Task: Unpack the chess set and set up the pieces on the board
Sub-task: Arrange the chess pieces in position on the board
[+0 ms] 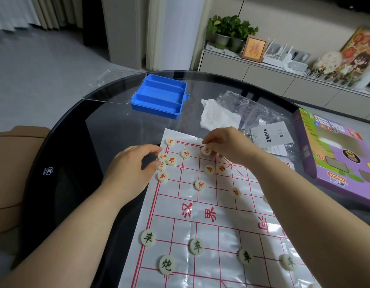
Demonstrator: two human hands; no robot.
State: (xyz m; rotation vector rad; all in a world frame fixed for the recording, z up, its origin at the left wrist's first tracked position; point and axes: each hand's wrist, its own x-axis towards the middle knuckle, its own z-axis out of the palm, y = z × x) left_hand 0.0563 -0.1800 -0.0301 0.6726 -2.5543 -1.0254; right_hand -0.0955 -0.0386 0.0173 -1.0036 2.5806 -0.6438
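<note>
A white plastic board sheet [213, 206] with red grid lines lies on the dark glass table. Several cream round pieces with red characters sit on its far half, for instance one red piece [200, 185] near the middle. Several pieces with black characters, such as one [148, 238] at the left edge, lie on the near half. My left hand [131, 166] rests at the board's far left edge, its fingertips touching a cluster of red pieces [166, 161]. My right hand [223, 143] pinches a red piece [206, 151] on the far row.
An empty blue plastic case [160, 96] with its clear lid open stands at the far side. Crumpled white paper [218, 117], clear bags and an instruction leaflet [271, 134] lie right of it. A purple game box [338, 163] lies at the table's right edge.
</note>
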